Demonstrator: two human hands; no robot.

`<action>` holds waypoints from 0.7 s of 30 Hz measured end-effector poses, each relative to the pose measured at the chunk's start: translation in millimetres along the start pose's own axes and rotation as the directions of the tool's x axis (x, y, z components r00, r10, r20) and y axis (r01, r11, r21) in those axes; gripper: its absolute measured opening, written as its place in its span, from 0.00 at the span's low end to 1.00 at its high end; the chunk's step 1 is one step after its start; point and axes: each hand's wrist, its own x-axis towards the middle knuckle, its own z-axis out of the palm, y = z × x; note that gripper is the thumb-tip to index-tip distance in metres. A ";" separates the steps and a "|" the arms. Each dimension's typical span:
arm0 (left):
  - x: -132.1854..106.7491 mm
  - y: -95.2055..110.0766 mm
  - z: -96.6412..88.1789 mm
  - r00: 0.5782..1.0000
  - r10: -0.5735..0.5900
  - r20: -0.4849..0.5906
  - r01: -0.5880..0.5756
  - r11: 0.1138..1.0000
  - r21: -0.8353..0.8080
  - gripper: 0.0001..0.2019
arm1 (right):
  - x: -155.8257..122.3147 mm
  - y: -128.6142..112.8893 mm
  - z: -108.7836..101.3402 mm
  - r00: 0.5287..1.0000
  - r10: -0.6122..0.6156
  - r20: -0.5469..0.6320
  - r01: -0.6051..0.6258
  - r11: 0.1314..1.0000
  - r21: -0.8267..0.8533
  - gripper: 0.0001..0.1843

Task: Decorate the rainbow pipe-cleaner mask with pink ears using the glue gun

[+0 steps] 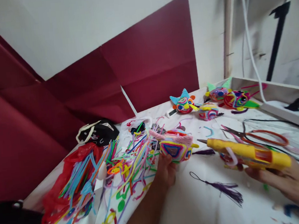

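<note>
My left hand (167, 169) is closed around a round ornament (176, 145) covered in coloured pipe cleaners, with a pink piece at its left and a yellow tip at its right. A yellow hot glue gun (248, 151) is gripped in my right hand (285, 180). Its dark nozzle points left toward the ornament, with a small gap between them. A purple tassel (227, 190) with a loop lies on the table below the two hands. Behind the ornament's right side, another dark tassel (205, 152) shows.
Loose pipe cleaners (133, 159) and a red plastic bag (58, 186) cover the left side. Several finished ornaments (184, 103) stand at the back. Orange-handled scissors (269, 137) lie behind the glue gun. A power strip (276, 107) and black cables are at right.
</note>
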 end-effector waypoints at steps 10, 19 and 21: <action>-6.0 6.8 13.0 0.990 -0.096 0.104 0.109 0.986 -0.126 0.28 | 5.1 13.6 -3.7 0.997 0.065 -0.031 -0.063 0.995 0.074 0.14; -6.5 5.1 13.6 0.986 -0.078 0.147 0.095 0.989 -0.113 0.31 | 5.0 17.2 -4.1 0.998 0.029 0.048 -0.031 0.999 0.036 0.15; -5.1 4.2 9.8 0.988 -0.079 0.131 0.093 0.990 -0.102 0.29 | 3.9 6.7 -1.5 1.000 0.020 0.017 -0.020 0.999 0.029 0.13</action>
